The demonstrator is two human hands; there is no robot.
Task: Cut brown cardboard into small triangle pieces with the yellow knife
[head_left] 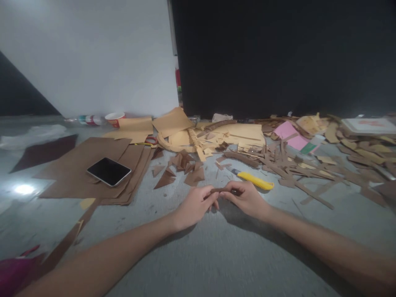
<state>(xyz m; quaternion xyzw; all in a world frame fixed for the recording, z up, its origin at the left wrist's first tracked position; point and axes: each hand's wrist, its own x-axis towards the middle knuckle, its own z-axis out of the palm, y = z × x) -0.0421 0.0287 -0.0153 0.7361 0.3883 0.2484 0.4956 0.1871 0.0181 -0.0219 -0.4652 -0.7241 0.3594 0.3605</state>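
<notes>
Between my two hands, just above the grey table, is a small strip of brown paper (217,190). My left hand (194,205) pinches one end of it with thumb and fingers. The fingers of my right hand (246,199) are closed on its other end, close to the left fingertips. A yellow utility knife (255,180) lies just beyond my right hand, its blade toward the left. Several folded brown paper triangles (165,178) lie beyond my left hand.
At left, a phone (109,171) rests on stacked brown paper sheets (77,159). Red-handled scissors (151,141), a paper cup (114,119) and tan sheets (173,122) lie farther back. Brown paper scraps (287,165) and a pink sheet (291,135) spread across the right.
</notes>
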